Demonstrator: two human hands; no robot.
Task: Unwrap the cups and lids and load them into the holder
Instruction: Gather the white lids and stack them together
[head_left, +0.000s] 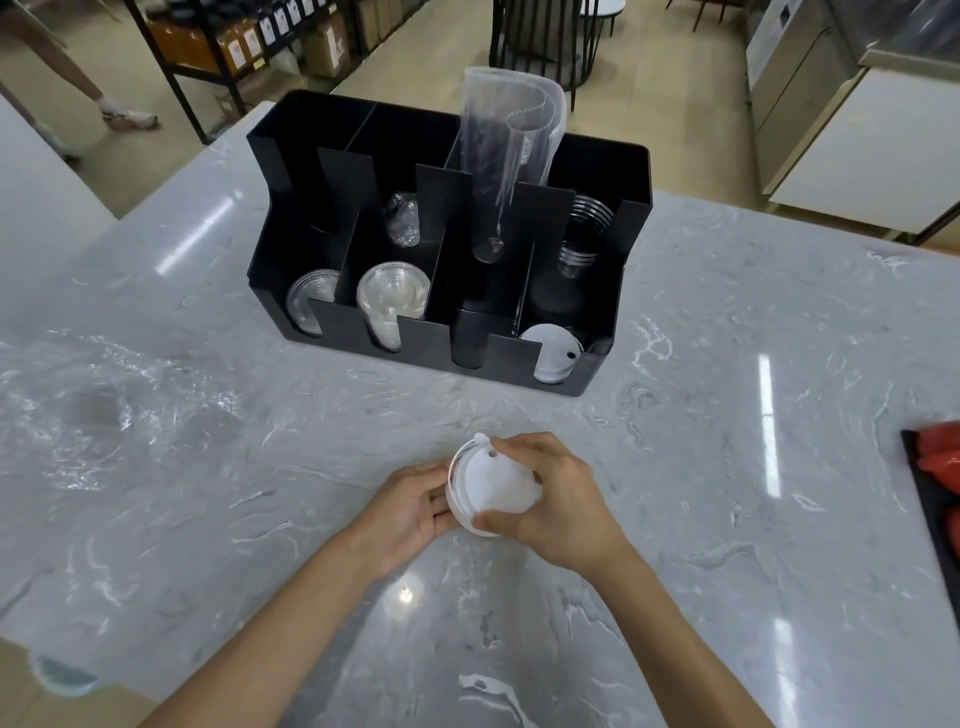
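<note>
Nearest the camera, a short stack of white lids (491, 491) is held just above the marble counter (727, 467) between both hands: the left hand (410, 512) cradles it from the side with its fingers curled under the rim, and the right hand (550, 506) is wrapped over the top, thumb and fingers pinching the edge. No wrapper can be made out on this stack (thin film would be hard to tell at this size), so it is judged ready for loading. The lids are likely very light, thin and somewhat springy, with slick surfaces that let one slide off another; the stack is best taken around its rims, squeezed only gently, so that nothing is bent or shed. To the left, crumpled clear plastic wrap (104, 410) lies flat on the counter, and at the right edge a dark tray (914, 467) holding something red is partly seen. Farther off stands the black holder (363, 182), well apart from the hands. In its front slots, clear lids (392, 296) fill two left compartments and more white lids (553, 353) sit at the right, where the held stack is judged to belong. Behind them, a tall sleeve of clear cups (511, 150) still in its bag stands upright, with unwrapped clear cups (584, 234) beside it.
</note>
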